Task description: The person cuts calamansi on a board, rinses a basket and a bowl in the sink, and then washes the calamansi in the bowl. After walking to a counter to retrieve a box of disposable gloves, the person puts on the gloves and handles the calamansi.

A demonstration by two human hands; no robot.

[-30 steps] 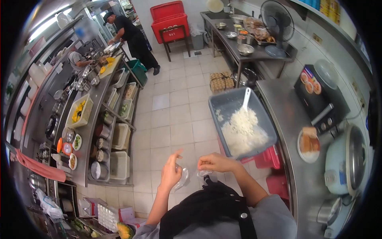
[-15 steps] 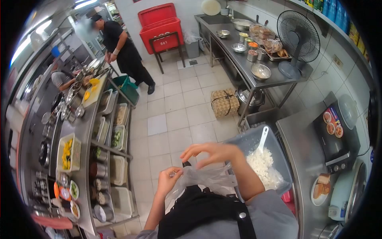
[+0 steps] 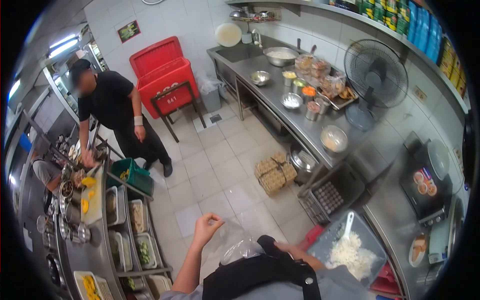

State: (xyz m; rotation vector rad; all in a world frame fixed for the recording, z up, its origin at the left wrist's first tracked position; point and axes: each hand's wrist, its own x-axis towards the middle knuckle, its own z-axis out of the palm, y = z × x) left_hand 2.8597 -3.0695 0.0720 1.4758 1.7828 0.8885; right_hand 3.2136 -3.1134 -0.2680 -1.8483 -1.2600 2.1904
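Note:
My left hand (image 3: 206, 228) is raised in front of my body with thumb and fingertips pinched together at the upper edge of a clear plastic bag (image 3: 237, 246). The bag hangs between my hands, against the black apron (image 3: 250, 276). My right hand (image 3: 290, 251) is low at the apron, beside a black piece (image 3: 269, 245) that stands up there; its fingers are hidden. To the right of that hand is a grey tub (image 3: 320, 246) of cooked white rice (image 3: 351, 255), with a white rice paddle (image 3: 348, 225) stuck in it.
A steel table (image 3: 280, 82) with bowls and a fan (image 3: 375, 75) runs along the right wall. A woven box (image 3: 271, 173) stands on the floor. Shelves (image 3: 115, 235) of food containers line the left, where a co-worker (image 3: 112, 102) stands by a red cooler (image 3: 165, 82).
My right hand has dropped from above the bag to the apron. The bag hangs more spread out from my left hand. My view has swung, and the co-worker has turned and shifted an arm.

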